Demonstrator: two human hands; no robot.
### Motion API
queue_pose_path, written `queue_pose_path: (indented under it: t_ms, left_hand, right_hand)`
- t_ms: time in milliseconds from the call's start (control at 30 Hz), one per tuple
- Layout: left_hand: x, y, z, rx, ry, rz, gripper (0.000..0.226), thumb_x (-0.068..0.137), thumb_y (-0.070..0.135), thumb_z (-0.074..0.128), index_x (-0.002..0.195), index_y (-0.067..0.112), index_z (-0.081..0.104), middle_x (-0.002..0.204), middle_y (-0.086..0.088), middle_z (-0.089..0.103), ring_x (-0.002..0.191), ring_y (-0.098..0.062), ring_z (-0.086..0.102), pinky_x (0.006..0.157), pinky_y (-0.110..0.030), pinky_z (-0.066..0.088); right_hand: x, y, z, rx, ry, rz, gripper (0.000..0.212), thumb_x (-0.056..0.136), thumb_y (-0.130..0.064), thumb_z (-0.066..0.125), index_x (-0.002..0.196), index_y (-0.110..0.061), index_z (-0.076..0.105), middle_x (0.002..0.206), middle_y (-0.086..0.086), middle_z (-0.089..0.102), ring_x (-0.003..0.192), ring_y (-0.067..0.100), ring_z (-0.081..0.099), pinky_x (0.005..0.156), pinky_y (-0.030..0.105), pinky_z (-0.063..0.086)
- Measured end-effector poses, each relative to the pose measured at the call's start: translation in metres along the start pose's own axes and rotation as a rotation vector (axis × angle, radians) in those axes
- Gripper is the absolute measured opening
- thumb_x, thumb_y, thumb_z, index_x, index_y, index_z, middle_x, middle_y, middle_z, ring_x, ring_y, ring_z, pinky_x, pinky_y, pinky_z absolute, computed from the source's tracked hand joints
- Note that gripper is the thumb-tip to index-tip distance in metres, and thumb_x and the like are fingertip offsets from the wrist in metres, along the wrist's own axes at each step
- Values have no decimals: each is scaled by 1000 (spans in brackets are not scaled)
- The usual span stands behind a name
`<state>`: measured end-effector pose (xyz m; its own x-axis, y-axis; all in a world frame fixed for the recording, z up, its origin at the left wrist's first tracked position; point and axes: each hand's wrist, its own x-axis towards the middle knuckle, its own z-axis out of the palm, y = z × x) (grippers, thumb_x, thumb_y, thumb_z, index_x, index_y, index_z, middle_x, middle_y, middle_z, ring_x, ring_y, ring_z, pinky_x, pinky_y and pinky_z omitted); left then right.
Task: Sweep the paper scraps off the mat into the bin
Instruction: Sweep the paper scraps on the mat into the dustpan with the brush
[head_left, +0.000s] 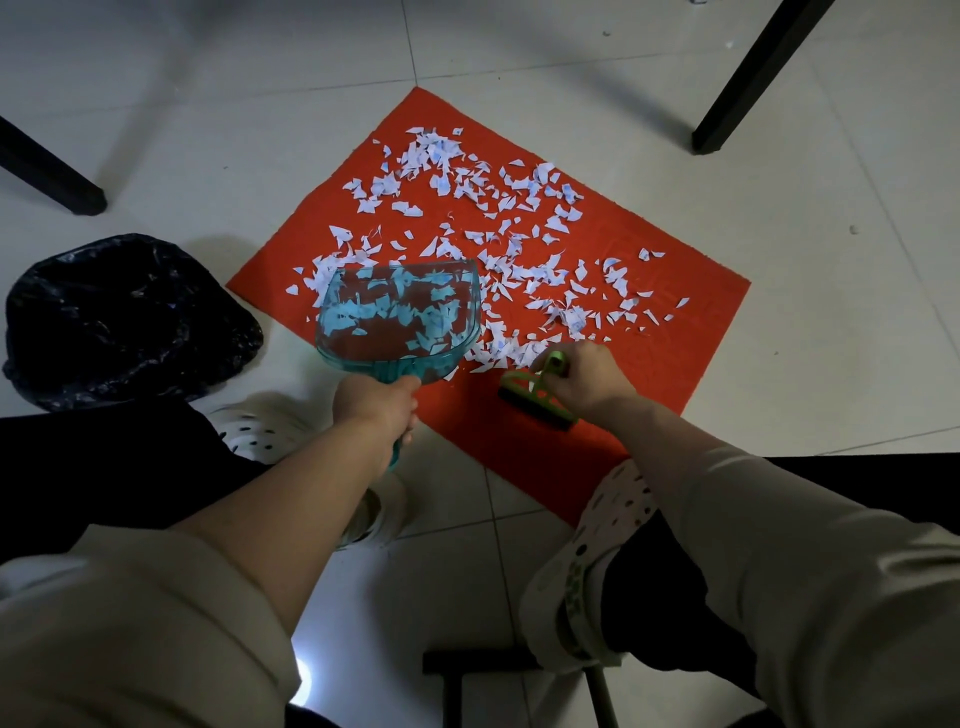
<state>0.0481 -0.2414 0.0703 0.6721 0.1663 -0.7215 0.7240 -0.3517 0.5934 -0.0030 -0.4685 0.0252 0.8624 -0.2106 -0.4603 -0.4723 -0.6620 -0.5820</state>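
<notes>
scraps (498, 228), small white bluish-marked bits, litter red mat (675, 322).

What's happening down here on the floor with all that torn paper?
A person is cleaning paper scraps off a red mat. The left hand holds a clear teal dustpan by its handle, over the mat's near-left edge. The right hand grips a small green brush on the mat. Most scraps are scattered across the mat. A bin lined with a black bag stands to the left.
</notes>
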Motion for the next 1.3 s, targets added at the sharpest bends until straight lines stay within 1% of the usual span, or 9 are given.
queue_pose_path:
  t_ms: [67,167,433,667,767,900,1100,1233,1300]
  left_hand:
    - [-2,2,1,7,-3,8,20,93,18,62,107,4,62,67,-3,57,49,-12,48,42,-24,42]
    - [-3,2,2,4,-11,16,21,93,18,62,109,4,63,67,-3,57,49,-12,48,42,-24,42]
    - [-2,0,2,9,5,4,23,93,18,62,110,3,63,66,-3,57,48,-11,48,40,-23,41]
    - [-2,2,4,17,2,3,23,92,18,63,109,3,63,66,-3,58,47,-11,49,38,-22,41]
    - [-2,2,4,15,0,6,24,92,19,63,112,4,63,66,-3,58,47,-10,49,39,-22,41]
    - [-3,1,3,12,0,1,22,93,18,63,110,4,62,68,-3,58,48,-11,49,39,-22,41]
    - [-7,7,3,-13,-4,4,22,93,18,63,111,6,61,69,-3,58,48,-11,48,40,-22,41]
    - [-19,16,1,-46,-49,52,17,93,17,62,105,6,60,67,-3,56,48,-11,47,40,-23,40]
    - [-26,21,-1,-64,-68,81,13,93,16,62,100,5,61,65,-3,55,46,-12,46,36,-21,38]
  right_hand:
    - [-2,2,3,-33,-126,-8,13,89,-9,63,93,-20,69,96,4,70,84,15,67,78,31,59]
    - [-1,7,7,-73,-139,-7,21,90,-5,59,101,-19,70,102,5,70,84,16,67,69,24,57]
    - [-3,1,1,-68,182,-73,25,93,-8,55,110,-17,71,103,9,72,81,22,65,76,33,55]
    - [-5,1,9,-124,-110,-56,22,93,-13,57,113,-18,66,108,9,67,89,22,65,75,35,59]
    - [-3,6,9,-134,-28,-16,25,96,-12,53,116,-22,65,106,10,67,79,20,64,65,29,55]
    - [-6,8,7,-112,144,-29,26,95,-15,53,117,-23,66,109,11,69,87,25,65,78,35,55]
    - [-12,-3,-1,37,289,8,25,94,-16,52,114,-20,67,93,9,72,64,18,62,62,34,54]
    - [-24,-17,-11,167,391,80,25,94,-17,52,112,-17,69,97,5,72,74,19,66,70,37,56]
    - [-31,-25,-15,209,392,114,25,94,-15,49,113,-17,67,95,3,70,66,15,59,61,31,49]
